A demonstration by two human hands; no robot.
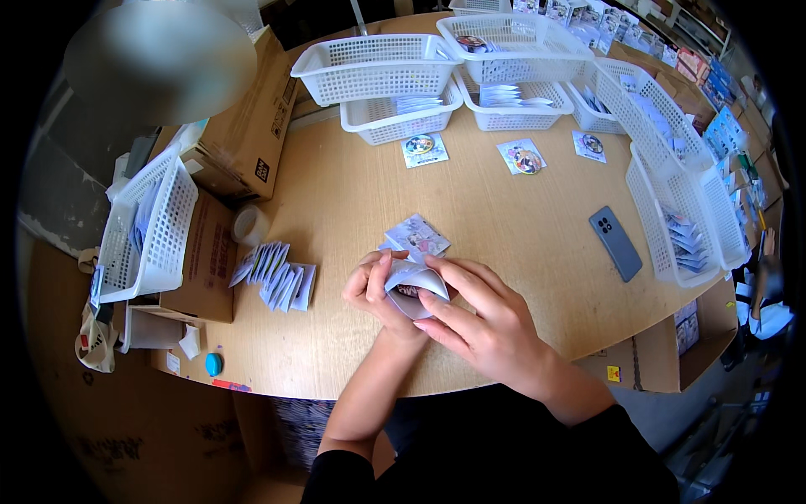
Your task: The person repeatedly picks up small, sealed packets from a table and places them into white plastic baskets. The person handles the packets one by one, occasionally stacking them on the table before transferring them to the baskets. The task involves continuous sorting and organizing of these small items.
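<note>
Both hands meet over the near middle of the table around a small white paper packet (pixel 406 304). Its mouth is spread into a round opening, and something dark and patterned shows inside. My left hand (pixel 374 286) grips the packet's left side with curled fingers. On the right side, my right hand (pixel 487 315) holds the rim between thumb and fingers. Just beyond the hands lies a printed square card or packet (pixel 417 235), partly covered by them. A fanned pile of white packets (pixel 281 275) rests to the left of my hands.
White mesh baskets (pixel 378 71) line the far side, some stacked. More baskets (pixel 672 218) stand at the right. Round badges on cards (pixel 424 149) lie before the far ones. A phone (pixel 615 244) lies right; a tape roll (pixel 250 225) and cardboard boxes (pixel 239 118) stand left.
</note>
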